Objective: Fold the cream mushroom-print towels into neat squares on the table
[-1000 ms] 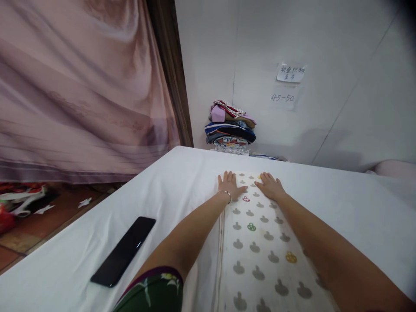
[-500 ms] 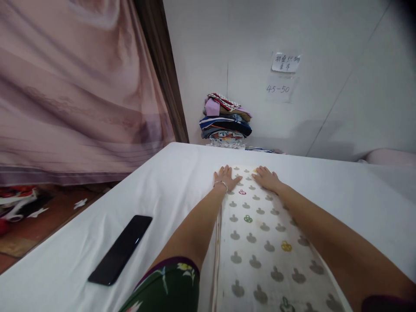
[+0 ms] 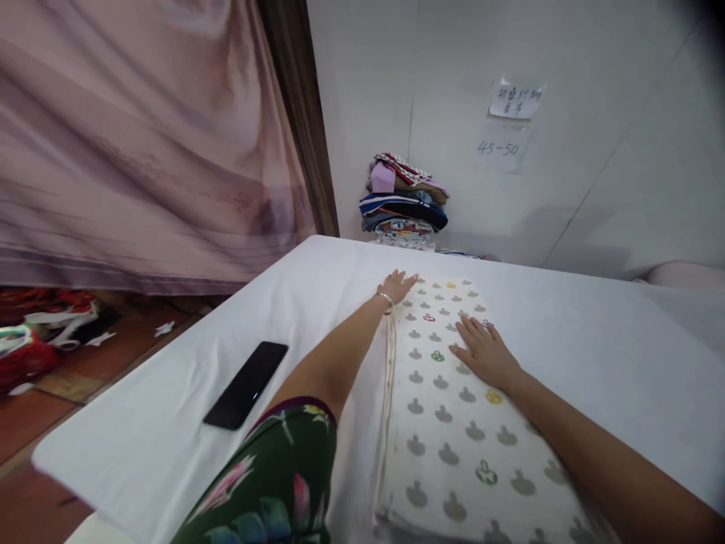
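Note:
A folded white cloth with grey and coloured prints [image 3: 453, 423] lies lengthwise on the white-covered table [image 3: 317, 302]. My left hand [image 3: 396, 286] rests flat at the cloth's far left corner, fingers spread, a bracelet on the wrist. My right hand [image 3: 484, 353] lies palm down on the middle of the cloth, fingers apart. Neither hand grips anything.
A black phone [image 3: 247, 384] lies on the table to the left of my arm. A pile of folded clothes [image 3: 405, 211] stands against the white wall behind the table. A pink curtain [image 3: 141, 143] hangs at left, with clutter [image 3: 34, 340] on the red floor below it.
My right hand has slid back from the cloth's far edge to its middle. My left hand stays at the far left corner. The view has shifted a little.

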### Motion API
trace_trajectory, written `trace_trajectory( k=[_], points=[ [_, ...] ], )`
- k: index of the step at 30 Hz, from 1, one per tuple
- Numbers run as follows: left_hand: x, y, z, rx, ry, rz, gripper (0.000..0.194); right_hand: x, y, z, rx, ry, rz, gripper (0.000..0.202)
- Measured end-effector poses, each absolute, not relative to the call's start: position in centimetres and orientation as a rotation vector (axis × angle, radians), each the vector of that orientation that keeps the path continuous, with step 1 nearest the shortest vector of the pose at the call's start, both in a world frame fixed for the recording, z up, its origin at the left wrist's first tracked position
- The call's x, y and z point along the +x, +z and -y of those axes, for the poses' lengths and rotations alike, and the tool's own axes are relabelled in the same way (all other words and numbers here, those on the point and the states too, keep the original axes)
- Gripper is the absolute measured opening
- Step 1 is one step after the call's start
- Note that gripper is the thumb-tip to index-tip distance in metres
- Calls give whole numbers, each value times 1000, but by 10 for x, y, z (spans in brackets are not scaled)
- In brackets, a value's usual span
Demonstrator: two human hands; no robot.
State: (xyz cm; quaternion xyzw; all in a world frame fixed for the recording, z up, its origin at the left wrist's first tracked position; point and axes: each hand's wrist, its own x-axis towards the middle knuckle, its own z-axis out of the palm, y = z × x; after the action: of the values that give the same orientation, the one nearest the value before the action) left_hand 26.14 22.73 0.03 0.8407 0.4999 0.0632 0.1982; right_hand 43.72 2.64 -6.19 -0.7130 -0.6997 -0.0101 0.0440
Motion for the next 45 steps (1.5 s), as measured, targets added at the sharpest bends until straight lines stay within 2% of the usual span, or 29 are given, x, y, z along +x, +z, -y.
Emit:
trace_trajectory(
  k=[4,8,11,14,20,29,36,45],
  points=[
    [214,2,-181,2268,352,-1426,51,438,-57,-27,-2233,16,2141,70],
    [169,-19,-111,2139,446,-1418,24,435,-41,-28,-2274,160,2120,68],
    [155,-30,-69,2074,489,-1326,15,414,-20,-33,-2227,240,2008,55],
    [154,-33,-47,2025,544,-1331,15,375,-4,-40,-2113,257,1956,37],
    [157,-36,-36,2088,550,-1373,20,312,-8,-67,-2048,348,1937,24],
    [152,-42,-37,2146,563,-1287,21,308,-24,-92,-2186,377,1805,16],
    [151,-45,-37,2149,617,-1245,30,311,-25,-91,-2185,510,1750,15],
    [151,-47,-39,2188,589,-1229,23,304,-16,-85,-2240,455,1772,17]
  ],
)
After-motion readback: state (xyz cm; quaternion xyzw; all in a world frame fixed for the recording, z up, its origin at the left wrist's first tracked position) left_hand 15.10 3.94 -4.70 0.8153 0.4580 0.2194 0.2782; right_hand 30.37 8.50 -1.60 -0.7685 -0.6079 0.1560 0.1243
